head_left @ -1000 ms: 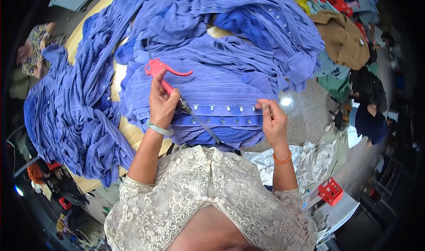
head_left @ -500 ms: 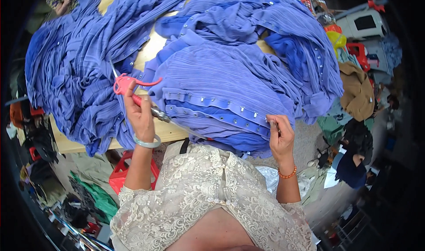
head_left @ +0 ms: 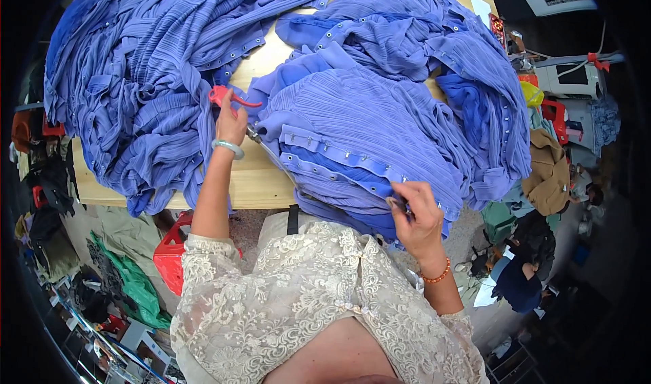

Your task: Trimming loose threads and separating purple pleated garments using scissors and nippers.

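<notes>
Red air gun point(head_left: 218, 94) between left fingers point(head_left: 226, 107)

Red air gun point(head_left: 220, 96) gripped in left hand point(head_left: 232, 128)
Blue ribbed garment point(head_left: 359, 116) spreads between both hands, right hand point(head_left: 418, 216) over its near edge.

A red plastic stool point(head_left: 169, 265) and crumpled green sheeting point(head_left: 130, 279) lie at left, brown cloth point(head_left: 546, 172) and crinkled yellow plastic point(head_left: 532, 95) at right.

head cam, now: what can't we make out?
All in the head view:
Dark object in the right hand: kind unclear, mostly covered by that hand.
Red tool: most of its handle hidden by the left hand.
Blue-purple garments: far ends cut off by top edge.
</notes>
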Motion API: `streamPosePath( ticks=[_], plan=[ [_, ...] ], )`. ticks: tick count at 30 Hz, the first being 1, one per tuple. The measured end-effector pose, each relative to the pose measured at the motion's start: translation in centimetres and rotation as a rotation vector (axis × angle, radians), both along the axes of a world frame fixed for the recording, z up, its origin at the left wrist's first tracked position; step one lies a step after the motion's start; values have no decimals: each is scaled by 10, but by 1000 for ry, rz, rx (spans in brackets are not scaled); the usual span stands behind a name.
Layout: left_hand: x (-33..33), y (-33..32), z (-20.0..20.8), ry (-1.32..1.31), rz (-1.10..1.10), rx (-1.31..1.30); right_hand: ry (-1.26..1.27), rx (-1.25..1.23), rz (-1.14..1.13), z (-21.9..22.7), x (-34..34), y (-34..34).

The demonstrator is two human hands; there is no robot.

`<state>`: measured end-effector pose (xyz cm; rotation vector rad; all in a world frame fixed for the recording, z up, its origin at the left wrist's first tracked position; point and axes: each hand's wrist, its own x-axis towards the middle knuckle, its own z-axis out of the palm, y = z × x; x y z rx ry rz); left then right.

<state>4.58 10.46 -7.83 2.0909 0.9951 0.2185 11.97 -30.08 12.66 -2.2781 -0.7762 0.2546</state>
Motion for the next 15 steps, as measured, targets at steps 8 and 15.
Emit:
streamPosePath(
  ticks=[8, 15],
  plan=[
    [29, 21, 35, 374, -109, 177, -115, -130, -51, -18, 3, -10],
    [31, 9, -9, 338, -3, 230, -122, -143, -23, -17, 3, -17]
  ],
)
